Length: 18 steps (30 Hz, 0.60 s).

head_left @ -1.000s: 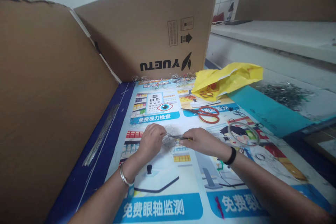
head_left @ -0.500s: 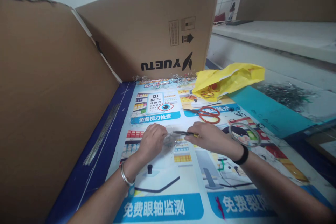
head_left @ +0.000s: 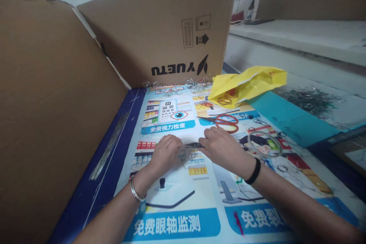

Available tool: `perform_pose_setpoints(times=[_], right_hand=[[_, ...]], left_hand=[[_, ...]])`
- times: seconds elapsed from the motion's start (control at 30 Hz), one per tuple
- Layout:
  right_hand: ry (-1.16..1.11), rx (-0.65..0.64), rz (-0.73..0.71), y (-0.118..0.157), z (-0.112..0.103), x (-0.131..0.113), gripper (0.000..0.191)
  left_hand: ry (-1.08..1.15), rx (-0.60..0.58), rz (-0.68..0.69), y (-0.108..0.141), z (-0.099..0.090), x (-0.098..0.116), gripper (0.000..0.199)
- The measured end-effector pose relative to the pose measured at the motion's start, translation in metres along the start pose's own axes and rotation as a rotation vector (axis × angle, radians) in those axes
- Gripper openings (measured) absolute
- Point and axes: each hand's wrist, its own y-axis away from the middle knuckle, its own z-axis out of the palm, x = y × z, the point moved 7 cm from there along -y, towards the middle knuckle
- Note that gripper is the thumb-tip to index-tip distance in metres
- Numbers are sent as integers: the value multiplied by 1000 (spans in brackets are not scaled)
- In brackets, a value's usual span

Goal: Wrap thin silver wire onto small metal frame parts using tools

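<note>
My left hand (head_left: pixel 166 154) pinches a tangle of thin, clear or silvery wire (head_left: pixel 185 156) above the printed sheet, its fingers closed. Fine loops stick out to the right of these fingertips. From the other side, my right hand (head_left: pixel 224 150) grips small dark-jawed pliers (head_left: pixel 193 145), fingers wrapped round the handles. The jaws reach the wire close to my left fingertips; whether they clamp it I cannot tell. Just beyond my right hand lie scissors (head_left: pixel 217 120) with red-orange handles.
Cardboard panels (head_left: pixel 160 38) wall the left and back. A yellow bag (head_left: pixel 254 84) lies beyond the scissors, a turquoise sheet (head_left: pixel 291 118) to its right. Wire scraps (head_left: pixel 310 101) are heaped at right. Straight wires (head_left: pixel 110 146) lie left; a wire coil (head_left: pixel 265 156) rests near my right wrist.
My right hand has moved slightly left with the pliers, and their jaws sit closer to my left fingertips. The right hand has turned a little. My left hand stays nearly in place.
</note>
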Motion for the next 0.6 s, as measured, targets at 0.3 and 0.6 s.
perform_pose_setpoints(times=[0.3,0.6], right_hand=[[32,-9,-37,1,2,-5,15],[32,-15,76,0,6,-8,20]], left_hand=[[24,17,32,0,-1,1,16],[49,39,65,0,-3,12,10]])
